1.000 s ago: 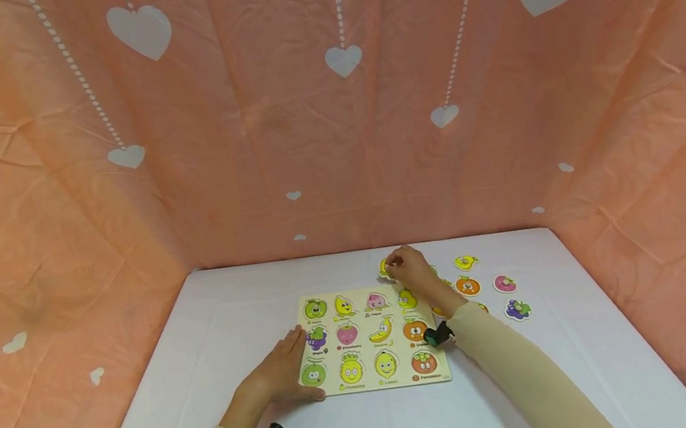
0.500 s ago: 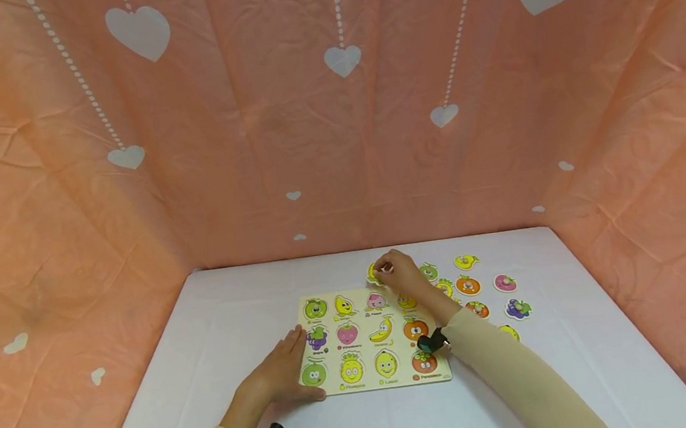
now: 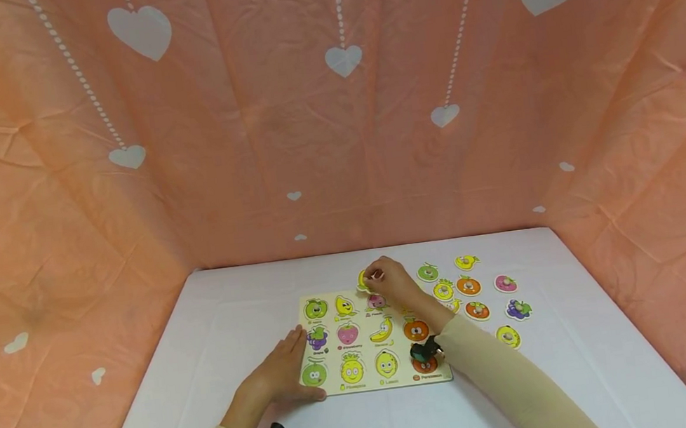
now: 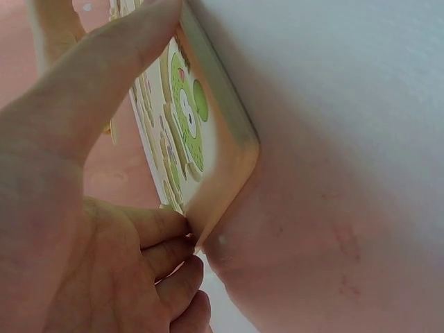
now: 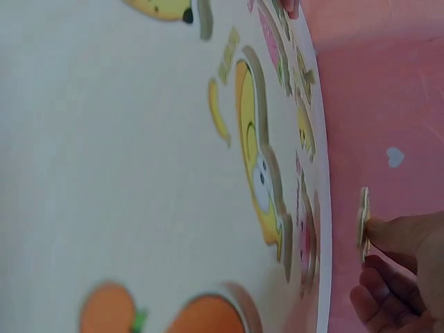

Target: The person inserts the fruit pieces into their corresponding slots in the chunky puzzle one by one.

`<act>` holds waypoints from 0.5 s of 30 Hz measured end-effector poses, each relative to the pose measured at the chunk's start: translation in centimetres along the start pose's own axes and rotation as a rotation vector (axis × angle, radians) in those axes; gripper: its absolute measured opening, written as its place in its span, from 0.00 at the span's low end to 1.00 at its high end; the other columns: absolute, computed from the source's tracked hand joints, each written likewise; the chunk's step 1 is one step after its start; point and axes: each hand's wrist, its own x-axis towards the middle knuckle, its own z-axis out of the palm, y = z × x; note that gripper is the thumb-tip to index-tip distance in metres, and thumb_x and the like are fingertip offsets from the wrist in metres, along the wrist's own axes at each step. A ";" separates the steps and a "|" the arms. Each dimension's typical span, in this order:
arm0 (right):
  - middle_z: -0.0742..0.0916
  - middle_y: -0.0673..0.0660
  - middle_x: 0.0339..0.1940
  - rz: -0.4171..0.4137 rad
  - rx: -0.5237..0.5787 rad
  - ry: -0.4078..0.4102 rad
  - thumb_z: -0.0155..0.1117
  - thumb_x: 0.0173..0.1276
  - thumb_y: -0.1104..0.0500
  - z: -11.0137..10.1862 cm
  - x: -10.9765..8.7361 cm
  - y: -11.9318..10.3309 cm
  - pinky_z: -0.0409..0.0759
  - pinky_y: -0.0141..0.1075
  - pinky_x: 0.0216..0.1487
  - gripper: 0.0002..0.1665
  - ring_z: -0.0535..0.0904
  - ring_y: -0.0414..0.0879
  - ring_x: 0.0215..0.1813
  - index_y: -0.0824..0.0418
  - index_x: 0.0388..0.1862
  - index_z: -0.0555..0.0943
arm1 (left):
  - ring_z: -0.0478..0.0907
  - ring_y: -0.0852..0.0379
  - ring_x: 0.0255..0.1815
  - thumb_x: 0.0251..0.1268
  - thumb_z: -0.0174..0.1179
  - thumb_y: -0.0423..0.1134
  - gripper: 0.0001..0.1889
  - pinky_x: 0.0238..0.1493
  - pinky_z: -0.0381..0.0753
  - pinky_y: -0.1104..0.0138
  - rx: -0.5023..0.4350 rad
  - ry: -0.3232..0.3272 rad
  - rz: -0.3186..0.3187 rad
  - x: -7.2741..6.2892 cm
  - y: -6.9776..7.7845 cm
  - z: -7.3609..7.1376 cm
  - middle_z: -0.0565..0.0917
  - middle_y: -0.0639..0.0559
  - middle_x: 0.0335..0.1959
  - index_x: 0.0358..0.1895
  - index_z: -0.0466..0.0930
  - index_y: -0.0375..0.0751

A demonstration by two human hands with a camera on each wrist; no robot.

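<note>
A pale puzzle board point(image 3: 366, 352) printed with fruit lies on the white table. My left hand point(image 3: 275, 373) rests at its near left corner, fingers against the left edge and thumb along the near edge. In the left wrist view, that thumb and the fingertips touch the board point(image 4: 225, 149) at its rim. My right hand point(image 3: 392, 282) pinches a yellow fruit puzzle piece point(image 3: 361, 280) just above the board's far edge. In the right wrist view, the puzzle piece point(image 5: 363, 225) is seen edge-on between thumb and finger. Its exact fruit is hidden.
Several loose fruit pieces lie right of the board, among them a grape piece point(image 3: 518, 309), an orange piece point(image 3: 468, 286), a green piece point(image 3: 428, 273) and a yellow round piece point(image 3: 508, 337). A pink curtain point(image 3: 324, 159) with hearts surrounds the table point(image 3: 250, 288).
My right hand has moved left along the board's far edge with the yellow piece, uncovering pieces on the right. My left hand has stayed in place.
</note>
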 end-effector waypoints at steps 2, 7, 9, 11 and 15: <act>0.84 0.55 0.43 -0.001 0.015 -0.009 0.71 0.77 0.62 0.2 -0.2 -0.4 0.84 0.40 0.48 0.04 0.79 0.47 0.45 0.62 0.46 0.88 | 0.53 0.34 0.87 0.49 0.85 0.57 0.67 0.87 0.57 0.46 -0.001 0.001 0.003 0.0 0.0 0.0 0.54 0.27 0.86 0.82 0.54 0.20; 0.84 0.55 0.45 0.021 0.048 -0.032 0.70 0.78 0.61 0.7 -0.6 -1.0 0.83 0.40 0.50 0.05 0.78 0.46 0.46 0.61 0.47 0.88 | 0.52 0.34 0.87 0.50 0.85 0.57 0.67 0.87 0.57 0.46 -0.013 0.000 0.006 -0.1 0.1 0.0 0.53 0.27 0.86 0.82 0.54 0.20; 0.84 0.54 0.45 0.032 0.067 -0.042 0.70 0.78 0.61 0.9 -0.6 -1.1 0.83 0.40 0.49 0.05 0.79 0.45 0.46 0.60 0.47 0.88 | 0.52 0.34 0.87 0.50 0.85 0.57 0.66 0.87 0.56 0.46 -0.011 -0.002 0.005 -0.1 0.1 0.0 0.53 0.27 0.86 0.82 0.54 0.20; 0.84 0.54 0.45 0.028 0.068 -0.052 0.69 0.79 0.61 1.2 -0.6 -1.1 0.83 0.39 0.49 0.05 0.79 0.45 0.46 0.60 0.48 0.88 | 0.52 0.34 0.87 0.50 0.84 0.57 0.67 0.87 0.57 0.46 -0.008 -0.003 0.001 -0.1 0.1 0.0 0.53 0.28 0.86 0.82 0.54 0.21; 0.83 0.53 0.44 0.017 0.038 -0.068 0.69 0.79 0.60 1.6 -0.4 -1.2 0.84 0.38 0.47 0.06 0.79 0.45 0.45 0.60 0.48 0.89 | 0.53 0.34 0.87 0.50 0.84 0.58 0.67 0.87 0.58 0.46 -0.010 -0.005 -0.015 -0.1 0.0 0.1 0.53 0.29 0.86 0.83 0.54 0.22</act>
